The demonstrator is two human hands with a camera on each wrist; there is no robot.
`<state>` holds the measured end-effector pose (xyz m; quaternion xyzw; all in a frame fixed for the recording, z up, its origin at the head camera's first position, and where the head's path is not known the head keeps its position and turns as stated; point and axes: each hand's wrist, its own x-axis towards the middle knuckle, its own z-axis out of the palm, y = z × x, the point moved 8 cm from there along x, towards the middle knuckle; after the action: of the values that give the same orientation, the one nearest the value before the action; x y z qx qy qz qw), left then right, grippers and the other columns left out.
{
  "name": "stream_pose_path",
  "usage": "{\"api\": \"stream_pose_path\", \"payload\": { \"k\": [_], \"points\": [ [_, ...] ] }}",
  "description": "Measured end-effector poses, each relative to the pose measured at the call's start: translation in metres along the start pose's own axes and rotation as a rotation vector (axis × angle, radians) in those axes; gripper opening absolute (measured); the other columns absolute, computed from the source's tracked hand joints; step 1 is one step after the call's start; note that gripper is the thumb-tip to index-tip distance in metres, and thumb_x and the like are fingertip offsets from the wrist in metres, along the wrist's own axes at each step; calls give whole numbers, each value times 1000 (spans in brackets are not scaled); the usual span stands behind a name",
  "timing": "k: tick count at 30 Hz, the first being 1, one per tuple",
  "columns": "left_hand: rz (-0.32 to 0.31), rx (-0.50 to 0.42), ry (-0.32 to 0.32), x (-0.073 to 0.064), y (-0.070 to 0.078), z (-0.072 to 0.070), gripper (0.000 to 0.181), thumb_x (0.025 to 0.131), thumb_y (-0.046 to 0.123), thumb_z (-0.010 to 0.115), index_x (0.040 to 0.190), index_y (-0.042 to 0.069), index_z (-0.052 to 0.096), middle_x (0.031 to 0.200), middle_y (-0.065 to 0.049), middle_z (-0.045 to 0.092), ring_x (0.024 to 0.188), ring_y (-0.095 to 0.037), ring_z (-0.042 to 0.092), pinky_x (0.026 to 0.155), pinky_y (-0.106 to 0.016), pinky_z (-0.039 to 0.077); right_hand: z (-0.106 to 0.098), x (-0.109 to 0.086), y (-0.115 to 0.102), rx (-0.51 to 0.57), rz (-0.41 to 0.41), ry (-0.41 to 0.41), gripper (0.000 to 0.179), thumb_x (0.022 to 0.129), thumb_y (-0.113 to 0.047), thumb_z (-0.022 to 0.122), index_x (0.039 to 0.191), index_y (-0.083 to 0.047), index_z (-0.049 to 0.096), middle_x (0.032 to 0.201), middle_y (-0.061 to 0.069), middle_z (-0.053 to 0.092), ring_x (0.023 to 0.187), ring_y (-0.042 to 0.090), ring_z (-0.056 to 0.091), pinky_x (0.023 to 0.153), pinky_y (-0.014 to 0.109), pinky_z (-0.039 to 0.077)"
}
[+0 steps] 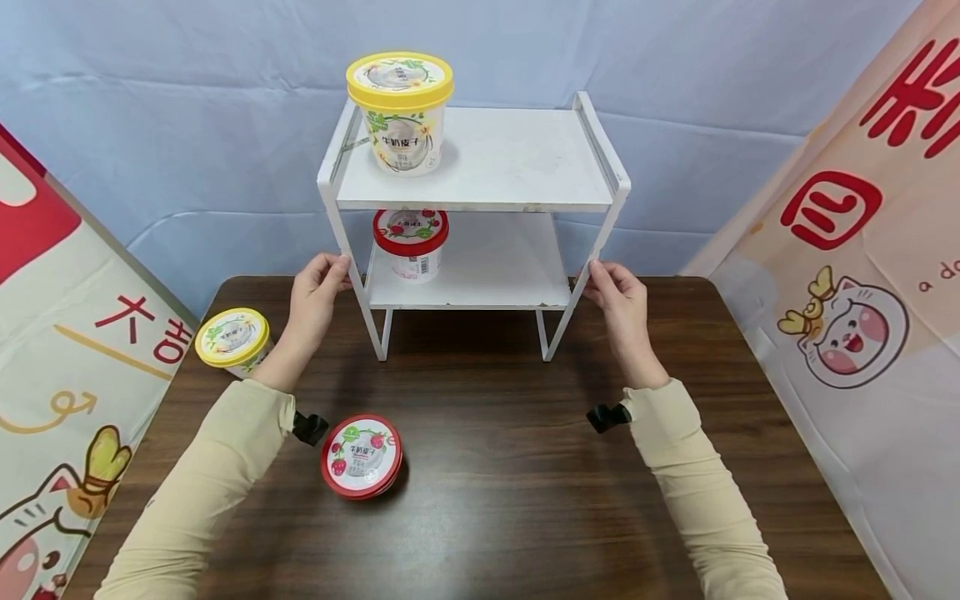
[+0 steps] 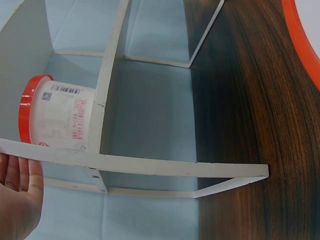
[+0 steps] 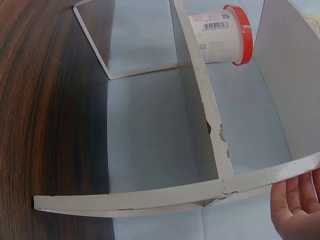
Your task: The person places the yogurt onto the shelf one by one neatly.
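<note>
A white two-tier shelf rack [image 1: 480, 300] stands at the back of the table. My left hand [image 1: 318, 287] pinches its left front upright, thumb in front and fingers behind. On the other side, the right front upright is held by my right hand [image 1: 618, 304] at about the same height. A yellow-lidded tub [image 1: 405, 137] sits at the left of the top tier. Below it, on the lower tier, is a red-lidded tub [image 1: 408, 250], its barcode side showing in the left wrist view. Fingers of the right hand [image 3: 295, 205] lie along the frame in the right wrist view.
Another yellow-lidded tub [image 1: 236, 337] stands at the table's left edge, partly behind the left forearm. A second red-lidded tub [image 1: 362, 457] is on the wooden table [image 1: 510, 500], nearer me. Blue cloth [image 1: 225, 142] hangs behind, with printed banners at both sides.
</note>
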<state>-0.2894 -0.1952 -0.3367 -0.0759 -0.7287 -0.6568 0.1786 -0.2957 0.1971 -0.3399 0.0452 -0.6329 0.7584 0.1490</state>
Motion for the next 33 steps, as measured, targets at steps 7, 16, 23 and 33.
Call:
{"api": "stream_pose_path", "payload": {
  "k": [7,16,23,33],
  "points": [
    [5,4,-10,0,2,0,17,95,15,49,83,4,54,78,7,55,75,-6,54,72,-19,48,0,0,1,24,10,21,14,91,-14,56,80,-5,61,75,1,64,72,13,60,70,23,52],
    [-17,14,-24,1,2,0,14,95,13,47,88,3,54,80,5,54,76,-6,53,73,-19,49,0,1,2,12,4,13,16,91,-16,56,81,-5,60,76,1,64,73,13,60,70,23,52],
    [-24,51,-82,0,2,-2,27,95,11,45,103,-14,50,88,5,55,81,-5,54,78,-19,49,0,1,3,-2,5,10,17,91,-17,56,84,-3,60,77,0,64,74,12,60,70,22,52],
    [-36,173,-163,-10,-4,-12,33,96,17,46,112,-12,50,105,-19,56,89,-6,58,82,-17,47,0,1,4,7,20,14,16,91,-16,56,81,-5,60,77,1,64,74,13,60,69,22,52]
  ]
}}
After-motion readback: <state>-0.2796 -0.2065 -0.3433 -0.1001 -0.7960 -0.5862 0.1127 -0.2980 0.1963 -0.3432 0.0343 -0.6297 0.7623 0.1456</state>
